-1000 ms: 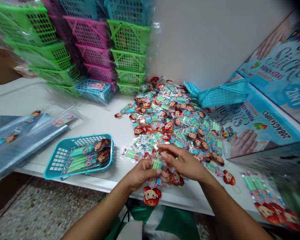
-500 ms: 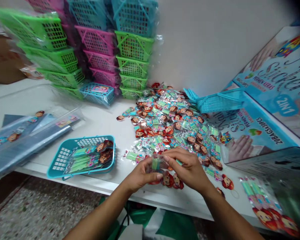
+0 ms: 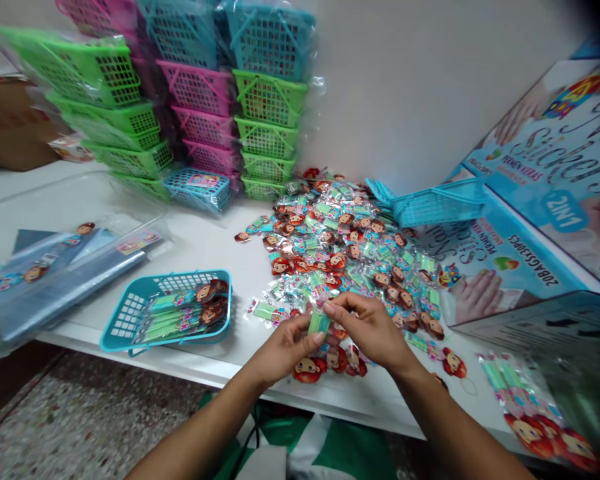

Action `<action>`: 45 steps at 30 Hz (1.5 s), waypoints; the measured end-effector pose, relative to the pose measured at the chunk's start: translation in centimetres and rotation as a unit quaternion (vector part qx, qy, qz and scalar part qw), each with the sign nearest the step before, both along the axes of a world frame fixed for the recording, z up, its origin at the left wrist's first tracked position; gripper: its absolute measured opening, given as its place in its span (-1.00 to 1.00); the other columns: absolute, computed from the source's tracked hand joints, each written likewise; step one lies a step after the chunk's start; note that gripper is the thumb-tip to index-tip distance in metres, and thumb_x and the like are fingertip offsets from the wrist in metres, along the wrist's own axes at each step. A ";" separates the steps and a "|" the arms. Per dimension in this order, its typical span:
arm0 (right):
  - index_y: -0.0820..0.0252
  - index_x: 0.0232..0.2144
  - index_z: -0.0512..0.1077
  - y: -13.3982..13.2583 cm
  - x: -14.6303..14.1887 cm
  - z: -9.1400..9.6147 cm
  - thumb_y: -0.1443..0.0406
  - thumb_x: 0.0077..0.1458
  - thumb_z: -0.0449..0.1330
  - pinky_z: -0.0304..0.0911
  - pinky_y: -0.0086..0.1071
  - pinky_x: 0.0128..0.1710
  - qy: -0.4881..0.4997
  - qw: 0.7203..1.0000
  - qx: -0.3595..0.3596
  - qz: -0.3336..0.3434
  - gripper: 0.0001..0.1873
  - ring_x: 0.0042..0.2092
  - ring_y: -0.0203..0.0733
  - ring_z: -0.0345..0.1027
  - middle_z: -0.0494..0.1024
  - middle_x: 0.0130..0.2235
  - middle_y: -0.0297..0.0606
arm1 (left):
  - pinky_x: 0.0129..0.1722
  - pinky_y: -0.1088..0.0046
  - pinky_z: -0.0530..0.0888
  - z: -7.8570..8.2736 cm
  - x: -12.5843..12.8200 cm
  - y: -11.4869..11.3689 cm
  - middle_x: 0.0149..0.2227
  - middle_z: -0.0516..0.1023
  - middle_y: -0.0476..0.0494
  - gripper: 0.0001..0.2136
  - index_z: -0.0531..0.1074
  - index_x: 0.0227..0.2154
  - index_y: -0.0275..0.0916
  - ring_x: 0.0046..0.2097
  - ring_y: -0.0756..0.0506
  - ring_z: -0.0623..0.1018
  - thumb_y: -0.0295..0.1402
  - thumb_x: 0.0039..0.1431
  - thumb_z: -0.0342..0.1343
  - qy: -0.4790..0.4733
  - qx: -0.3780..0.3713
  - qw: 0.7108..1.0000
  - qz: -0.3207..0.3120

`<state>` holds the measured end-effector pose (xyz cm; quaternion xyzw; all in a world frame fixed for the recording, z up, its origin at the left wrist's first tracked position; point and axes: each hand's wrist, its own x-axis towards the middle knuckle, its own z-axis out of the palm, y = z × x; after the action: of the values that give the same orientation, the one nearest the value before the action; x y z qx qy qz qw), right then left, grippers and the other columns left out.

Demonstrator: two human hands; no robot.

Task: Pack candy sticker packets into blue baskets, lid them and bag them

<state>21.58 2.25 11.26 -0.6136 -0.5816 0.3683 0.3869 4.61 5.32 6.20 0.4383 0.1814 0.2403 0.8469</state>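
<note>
My left hand (image 3: 290, 343) grips small clear packets with light green contents (image 3: 320, 323), its thumb lying across their front. Red-haired cartoon heads (image 3: 307, 369) hang from the lower end of the bunch. At the top edge, my right hand (image 3: 367, 327) pinches the same packets between thumb and fingertips. How many packets are in the bunch I cannot tell. Just behind my hands spreads a heap of similar packets (image 3: 330, 247). To the left, a blue basket (image 3: 117, 320) holds several brown-haired packets (image 3: 185, 313) lying side by side.
Stacks of green baskets (image 3: 270, 100) and pink baskets (image 3: 197, 87) in clear wrap stand at the back left. Plastic sleeves (image 3: 80, 280) lie at left. Printed boxes (image 3: 510, 260) and a blue basket (image 3: 437, 203) are at right, with bundled packets (image 3: 530, 407) near the edge.
The packets in my hands have turned so their green fronts show more plainly, and a red-haired head has come into view below my left hand. The camera has shifted slightly.
</note>
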 end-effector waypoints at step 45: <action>0.16 -0.47 0.33 -1.9 0.4 -0.5 0.19 -0.01 0.18 0.28 -0.42 -0.55 0.180 0.971 -0.155 0.018 -0.83 -0.53 -0.24 0.43 0.51 -0.54 -0.39 | -0.41 0.46 0.44 0.8 0.8 -1.5 -0.41 0.56 -0.15 -0.67 0.47 -0.21 -0.34 -0.48 -0.03 0.52 -0.26 -0.04 0.25 0.010 -0.103 0.993 0.060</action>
<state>22.01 0.32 10.71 -0.5791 -0.4494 0.5652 0.3786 5.44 3.84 7.02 0.3392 0.2400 0.2658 0.8699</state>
